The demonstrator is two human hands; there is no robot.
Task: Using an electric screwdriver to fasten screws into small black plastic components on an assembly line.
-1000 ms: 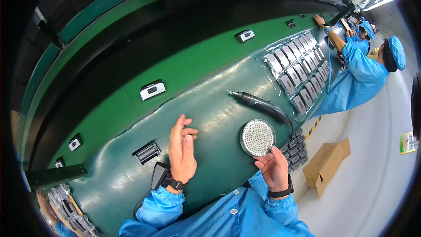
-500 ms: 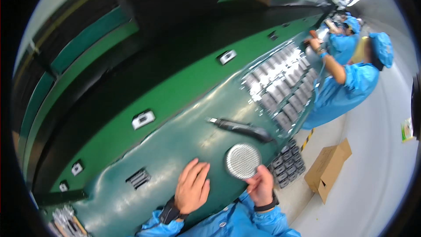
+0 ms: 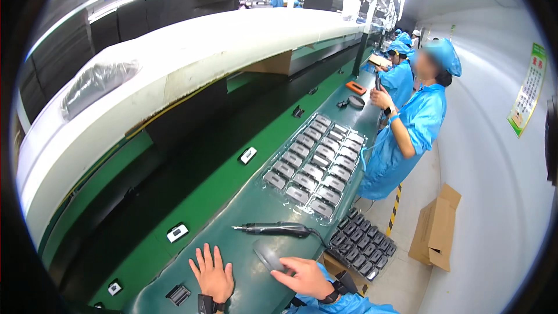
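Note:
My left hand (image 3: 214, 276) lies on the green worktop (image 3: 247, 259) with its fingers spread and nothing in it. Beside it is a small black slotted part (image 3: 178, 295). My right hand (image 3: 305, 279) grips the edge of a round grey dish (image 3: 268, 256) between thumb and fingers. The dish is tilted and slightly blurred, so its dotted face barely shows. Just beyond it lies a black electric screwdriver (image 3: 276, 229), its tip pointing left and its cable running off to the right.
A clear tray of grey-and-black parts (image 3: 314, 166) covers the worktop ahead. Small white-and-black units (image 3: 178, 232) sit along a green conveyor (image 3: 212, 203). Lower right are a black-parts tray (image 3: 360, 244) and cardboard box (image 3: 436, 227). A co-worker in blue (image 3: 401, 134) holds a dark tool.
The view has lifted, showing more of the line. The dish in my right hand has gone from face-up to steeply tilted. My left hand's fingers have spread apart.

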